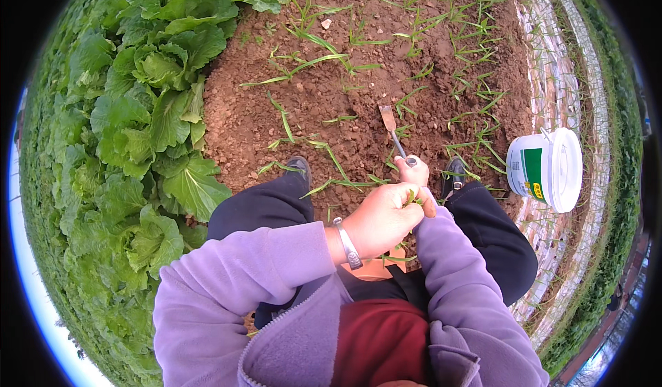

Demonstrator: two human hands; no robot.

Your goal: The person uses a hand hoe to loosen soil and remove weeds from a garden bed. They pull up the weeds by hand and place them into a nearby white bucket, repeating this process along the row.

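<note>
My right hand (pixel 414 173) is closed round a small hand trowel (pixel 388 119). The trowel's narrow, soil-stained blade points away from me, over the brown soil, and its grey shank runs back into my fist. Across my right wrist lies my left hand (pixel 386 218), with a silver bracelet (pixel 348 243) at its wrist. Its fingers are pinched together, and a bit of green leaf (pixel 413 198) shows between them. Thin green seedlings (pixel 331 156) grow in the soil in front of both hands. Below my left hand, an orange object (pixel 372 270) is mostly hidden.
Leafy green cabbages (pixel 155 111) fill the left side. At the right, a white lidded bucket (pixel 545 168) with a green label leans beside whitish plastic sheeting (pixel 552 63). My shoes (pixel 300 170) stand on the soil either side of the trowel.
</note>
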